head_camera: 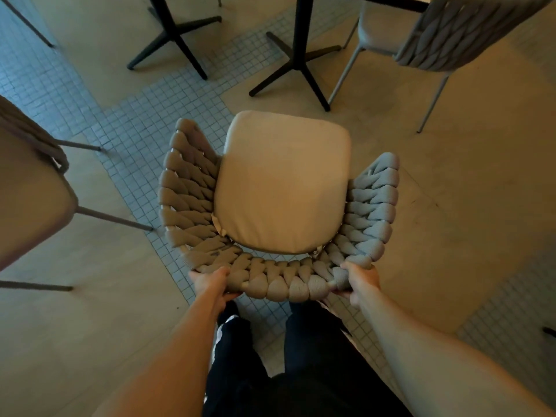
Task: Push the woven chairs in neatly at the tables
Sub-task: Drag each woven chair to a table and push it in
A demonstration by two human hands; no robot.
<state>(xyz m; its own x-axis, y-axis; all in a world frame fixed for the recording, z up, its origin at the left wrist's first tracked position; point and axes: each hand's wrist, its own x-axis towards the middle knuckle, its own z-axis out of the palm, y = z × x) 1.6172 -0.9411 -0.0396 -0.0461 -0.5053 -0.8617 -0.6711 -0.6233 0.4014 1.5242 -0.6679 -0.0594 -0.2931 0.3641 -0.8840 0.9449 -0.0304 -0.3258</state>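
A woven chair (186,188) with a thick grey braided back and a beige seat cushion (282,182) stands right in front of me, seat facing away. My left hand (212,284) grips the left part of its curved top rail. My right hand (359,281) grips the right part of the same rail. Beyond the chair's front edge stand two black table pedestals, one with a cross foot (304,55) straight ahead, the other (177,31) further left. The table tops are out of view except a dark edge at the top.
A second woven chair (463,31) stands at the upper right, its seat under the table edge. A third chair (33,188) with thin grey legs is at the left. The floor mixes beige slabs and small grey mosaic tiles (132,121). My dark-trousered legs are below.
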